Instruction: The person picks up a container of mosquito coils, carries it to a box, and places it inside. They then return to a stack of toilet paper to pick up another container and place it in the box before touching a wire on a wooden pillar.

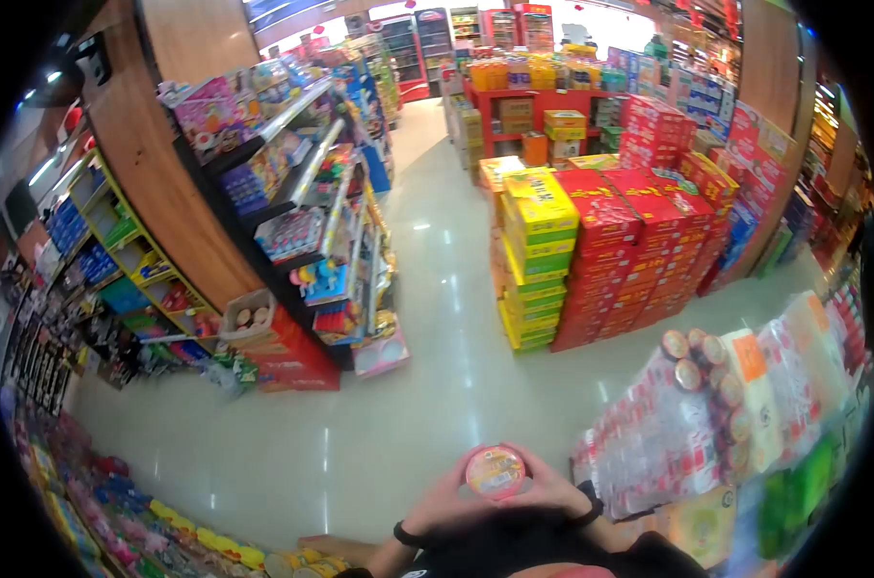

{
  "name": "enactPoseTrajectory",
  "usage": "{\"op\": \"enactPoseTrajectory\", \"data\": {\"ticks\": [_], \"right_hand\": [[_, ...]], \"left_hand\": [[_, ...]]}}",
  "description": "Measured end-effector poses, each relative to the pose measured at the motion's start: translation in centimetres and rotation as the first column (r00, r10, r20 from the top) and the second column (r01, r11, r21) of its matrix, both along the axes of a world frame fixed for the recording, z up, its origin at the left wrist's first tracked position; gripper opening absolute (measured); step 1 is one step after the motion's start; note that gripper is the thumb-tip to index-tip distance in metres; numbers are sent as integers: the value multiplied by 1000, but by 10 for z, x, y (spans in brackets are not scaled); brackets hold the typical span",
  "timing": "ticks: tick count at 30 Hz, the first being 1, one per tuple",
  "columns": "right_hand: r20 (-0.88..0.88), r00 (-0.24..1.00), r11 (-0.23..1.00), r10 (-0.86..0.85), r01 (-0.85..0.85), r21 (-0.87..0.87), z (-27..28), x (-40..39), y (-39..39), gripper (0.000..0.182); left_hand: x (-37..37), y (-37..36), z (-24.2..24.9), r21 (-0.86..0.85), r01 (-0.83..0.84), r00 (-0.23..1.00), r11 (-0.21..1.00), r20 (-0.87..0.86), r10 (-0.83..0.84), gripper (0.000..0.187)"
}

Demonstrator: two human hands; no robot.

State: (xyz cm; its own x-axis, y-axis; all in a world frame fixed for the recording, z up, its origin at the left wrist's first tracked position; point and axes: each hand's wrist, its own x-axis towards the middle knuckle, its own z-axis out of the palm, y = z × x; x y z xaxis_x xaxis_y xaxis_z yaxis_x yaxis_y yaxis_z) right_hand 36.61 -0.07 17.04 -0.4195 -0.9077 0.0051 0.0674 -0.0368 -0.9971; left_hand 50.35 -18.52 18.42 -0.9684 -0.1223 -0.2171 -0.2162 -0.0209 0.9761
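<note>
A small round pink tub with a yellow and red lid label is held in front of me at the bottom centre. My left hand grips its left side and my right hand grips its right side. Both wrists wear dark bands. The tub's lid faces the camera.
A glossy pale floor runs ahead as an aisle. Toy shelves stand to the left, stacked red and yellow boxes to the right. Plastic-wrapped can packs pile at my right. Colourful goods line the lower left.
</note>
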Motion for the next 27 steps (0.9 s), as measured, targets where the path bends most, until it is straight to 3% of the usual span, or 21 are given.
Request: {"op": "enactPoseTrajectory", "data": {"ticks": [4,7,11,12,15,16,19,20,23,27], "right_hand": [[85,981,983,174,-178,42,5,19,-48,97],[-90,956,958,280,-273,89,-4,23,-77,95],[100,922,920,375,-383,82,-15,26,-115,93],[143,908,906,394,-410,107,-26,24,-122,92],[158,849,849,504,-521,87,-52,8,-155,96],[263,824,824,502,-548,146,-42,3,-168,97],[219,797,784,563,-599,164,-27,-17,-215,99],[203,800,775,565,-599,204,-23,-26,-228,101],[250,789,789,562,-602,125,-25,-54,-277,102],[312,723,774,617,-630,-71,-33,-109,-344,103]], "left_hand": [[47,-29,-33,0,-195,975,981,-108,194,98],[68,-46,-50,56,-256,950,965,-168,262,95],[88,-69,-67,-32,-345,937,938,-79,341,101],[87,-72,-51,-66,-371,928,926,9,373,99],[69,-94,-6,-35,-371,928,928,-64,368,87],[68,-105,-31,-35,-366,923,930,-144,357,81],[57,-124,-39,-107,-523,836,846,-259,484,82],[46,-136,-13,-43,-478,869,877,-169,466,83],[10,-177,30,-204,-452,887,868,2,462,89],[-27,-234,9,-333,-475,863,814,1,504,94]]}}
